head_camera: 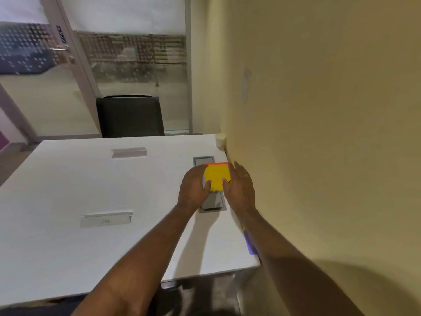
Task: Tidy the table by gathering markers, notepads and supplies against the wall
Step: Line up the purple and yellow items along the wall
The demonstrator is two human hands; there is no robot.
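Both hands, left hand and right hand, grip clamped on yellow notepad stack: slide toward 3 o'clock until flush against wall.

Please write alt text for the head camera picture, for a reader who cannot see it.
Two bare hands, left hand and right hand, hold a yellow notepad between them above a grey panel set in a white table, close to a yellow wall. A white cup stands at the table's far corner.
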